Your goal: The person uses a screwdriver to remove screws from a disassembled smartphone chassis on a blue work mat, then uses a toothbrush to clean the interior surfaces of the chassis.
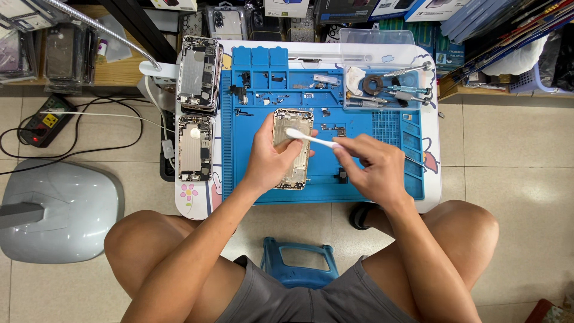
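Over the blue work mat (pixel 371 173), the left hand (pixel 269 161) gripped a stripped phone housing (pixel 294 149); the right hand (pixel 373 164) fingers pinched a white brush (pixel 308 139) against its upper interior. Removed parts lay on the mat; reassembly appeared outstanding.

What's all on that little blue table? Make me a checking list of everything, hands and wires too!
Surface: blue work mat on a small white table.
Job's things: opened phone shell and white brush, its head on the shell.
Clutter: tiny parts along the mat top; screwdrivers in a clear tray; two more opened phones at the table's left edge.
Hands: left hand holds the shell; right hand holds the brush.
Cables: black cords and a power strip on the floor at left.
Surroundings: tiled floor, shelves of boxes behind, grey rounded object at left, blue stool between the knees.
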